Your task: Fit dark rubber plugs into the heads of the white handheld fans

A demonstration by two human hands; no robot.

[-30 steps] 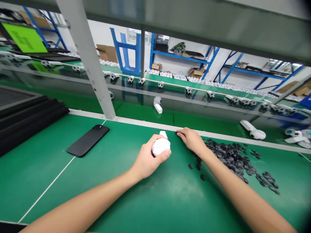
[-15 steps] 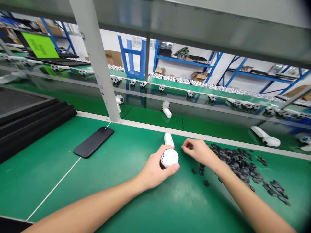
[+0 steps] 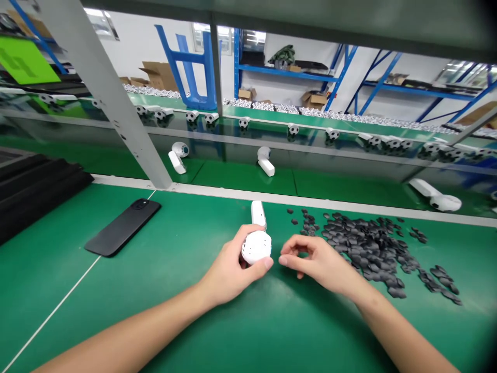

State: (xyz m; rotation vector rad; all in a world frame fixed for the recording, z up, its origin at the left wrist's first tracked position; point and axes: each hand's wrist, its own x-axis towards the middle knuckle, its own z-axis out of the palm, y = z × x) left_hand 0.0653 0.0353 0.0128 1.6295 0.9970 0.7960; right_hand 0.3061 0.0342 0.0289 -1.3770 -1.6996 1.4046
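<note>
My left hand (image 3: 229,267) is wrapped round the round head of a white plastic device (image 3: 257,247), which has small slots in it. The device's short handle points away from me over the green table. Close to the right of that head is my right hand (image 3: 316,259), thumb and forefinger drawn together in a pinch. Anything between those fingertips is too small or hidden to make out. Beyond and to the right of this hand, small flat black pieces (image 3: 365,243) lie in a loose pile, with several scattered around it.
A black phone (image 3: 123,228) lies on the table at left, near black stacked trays (image 3: 39,191). Past the table's pale edge strip (image 3: 217,191), a lower green belt carries white devices (image 3: 266,161). A slanted metal post (image 3: 112,103) rises at left. Football-patterned devices (image 3: 293,129) line a ledge behind.
My right hand has come nearer to me and down level with the white head, uncovering more black pieces. My left hand still holds the device. The view has shifted slightly.
</note>
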